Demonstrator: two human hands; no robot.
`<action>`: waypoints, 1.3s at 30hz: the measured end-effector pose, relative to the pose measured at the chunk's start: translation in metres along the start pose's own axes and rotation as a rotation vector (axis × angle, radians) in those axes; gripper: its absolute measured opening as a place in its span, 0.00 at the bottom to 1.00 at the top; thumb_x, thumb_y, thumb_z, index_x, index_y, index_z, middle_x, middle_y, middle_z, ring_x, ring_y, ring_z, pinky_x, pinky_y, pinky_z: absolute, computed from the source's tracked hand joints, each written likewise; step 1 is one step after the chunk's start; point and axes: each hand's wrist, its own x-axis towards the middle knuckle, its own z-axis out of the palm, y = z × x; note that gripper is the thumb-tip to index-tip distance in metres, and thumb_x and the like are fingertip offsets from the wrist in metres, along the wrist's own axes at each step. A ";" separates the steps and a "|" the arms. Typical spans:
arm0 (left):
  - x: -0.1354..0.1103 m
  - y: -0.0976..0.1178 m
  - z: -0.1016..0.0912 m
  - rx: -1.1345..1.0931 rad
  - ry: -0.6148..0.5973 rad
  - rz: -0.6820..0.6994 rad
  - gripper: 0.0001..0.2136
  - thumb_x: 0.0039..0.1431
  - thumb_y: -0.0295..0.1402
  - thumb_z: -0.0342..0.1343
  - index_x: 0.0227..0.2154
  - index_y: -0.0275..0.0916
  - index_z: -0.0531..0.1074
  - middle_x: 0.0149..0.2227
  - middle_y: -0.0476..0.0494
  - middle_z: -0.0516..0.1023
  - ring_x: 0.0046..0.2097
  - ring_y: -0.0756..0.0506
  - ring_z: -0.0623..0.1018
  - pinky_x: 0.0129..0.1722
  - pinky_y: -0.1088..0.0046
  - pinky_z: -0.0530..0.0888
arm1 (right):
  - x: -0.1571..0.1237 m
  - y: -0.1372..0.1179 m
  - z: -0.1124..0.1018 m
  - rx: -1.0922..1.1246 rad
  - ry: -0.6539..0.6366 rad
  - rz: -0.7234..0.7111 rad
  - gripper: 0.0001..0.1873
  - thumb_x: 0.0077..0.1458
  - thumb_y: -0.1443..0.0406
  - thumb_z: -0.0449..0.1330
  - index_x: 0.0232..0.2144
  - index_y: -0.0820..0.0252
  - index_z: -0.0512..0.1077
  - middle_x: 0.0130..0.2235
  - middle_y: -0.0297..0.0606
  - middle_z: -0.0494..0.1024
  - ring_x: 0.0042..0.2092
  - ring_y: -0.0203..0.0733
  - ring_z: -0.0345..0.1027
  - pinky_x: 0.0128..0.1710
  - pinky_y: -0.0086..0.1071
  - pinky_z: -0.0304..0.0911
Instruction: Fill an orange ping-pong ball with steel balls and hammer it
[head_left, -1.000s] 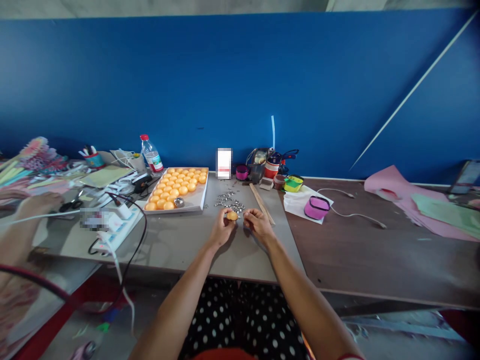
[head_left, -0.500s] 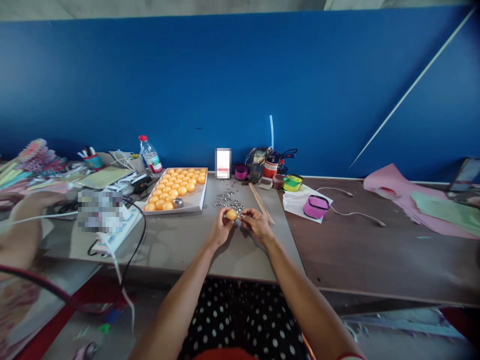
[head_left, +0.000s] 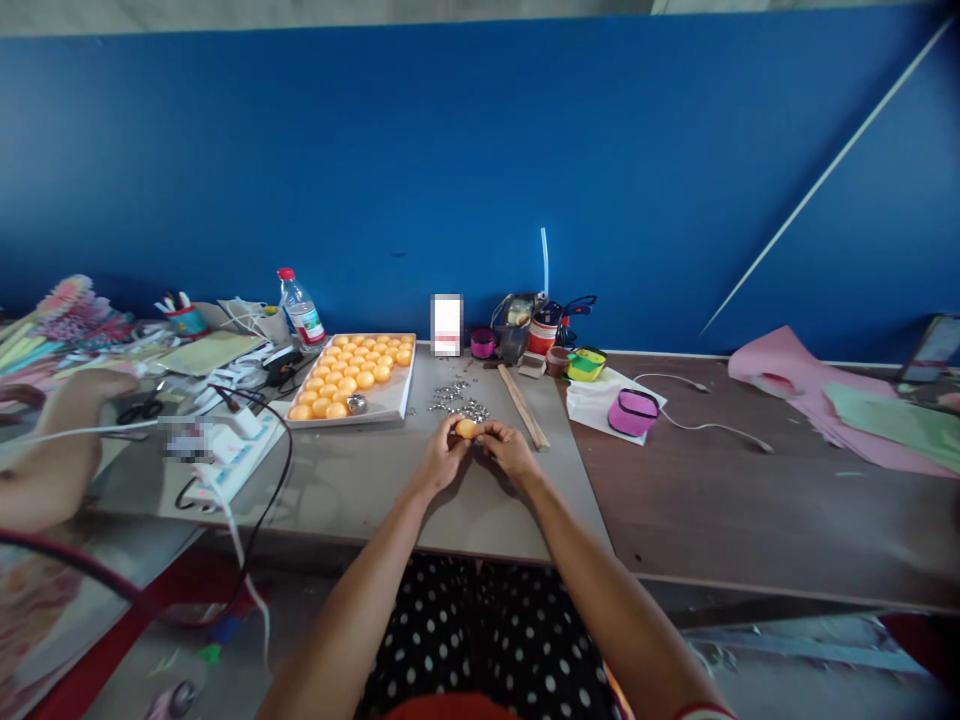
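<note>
My left hand (head_left: 442, 455) is closed round an orange ball (head_left: 466, 429) that looks like a table tennis ball. From the other side my right hand (head_left: 508, 448) pinches close against the ball; a tiny glint shows at its fingertips, too small to name. Just beyond both hands lies a loose scatter of small shiny metal parts (head_left: 471, 408). To the left stands a shallow white tray (head_left: 390, 405) with rows of similar orange balls (head_left: 347, 384). A round silvery metal piece (head_left: 356, 404) sits at the near edge of those balls.
A flat wooden stick (head_left: 523, 405) lies right of the metal parts. Further right are a purple band (head_left: 632, 413) on white paper and a white cable (head_left: 720, 428). A power strip (head_left: 236, 455) with cords and another person's arm (head_left: 56, 450) are at the left. A bottle (head_left: 301, 312) stands behind.
My right fingertips have moved left, up against the ball. The ball has turned or shifted slightly in my left hand. At the left, the other person's arm has moved a little.
</note>
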 end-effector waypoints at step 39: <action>-0.002 -0.002 0.001 0.143 -0.006 0.012 0.15 0.50 0.29 0.56 0.44 0.40 0.67 0.38 0.45 0.75 0.37 0.45 0.75 0.41 0.66 0.71 | -0.003 0.010 0.009 -0.200 0.091 -0.074 0.05 0.45 0.62 0.54 0.25 0.57 0.63 0.17 0.25 0.64 0.19 0.33 0.59 0.21 0.27 0.56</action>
